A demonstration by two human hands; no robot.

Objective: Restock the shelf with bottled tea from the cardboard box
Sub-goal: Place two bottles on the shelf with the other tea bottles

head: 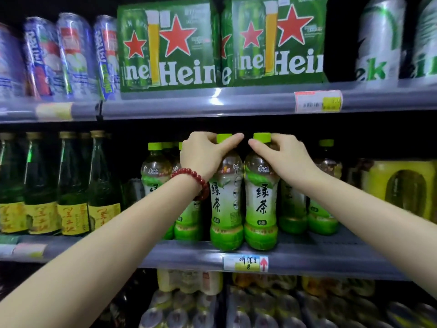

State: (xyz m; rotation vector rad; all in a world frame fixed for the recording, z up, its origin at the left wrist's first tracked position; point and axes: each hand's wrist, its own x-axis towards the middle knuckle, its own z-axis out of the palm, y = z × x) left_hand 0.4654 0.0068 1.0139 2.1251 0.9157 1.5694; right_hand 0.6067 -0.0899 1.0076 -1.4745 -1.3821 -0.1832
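Glossy clear plastic tea bottles [260,197], smooth grey shelf edge [331,256].

- A dark gap stood open on the grey metal shelf [307,252] between the dark green glass bottles [71,185] and the green-capped plastic tea bottles [260,197].
- The grey upper shelf rail [212,105] hung close above the tea caps.
- A yellow plastic-wrapped pack [402,188] blocked the right end.

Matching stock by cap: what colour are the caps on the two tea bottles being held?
Light green caps, clearest in the head view.
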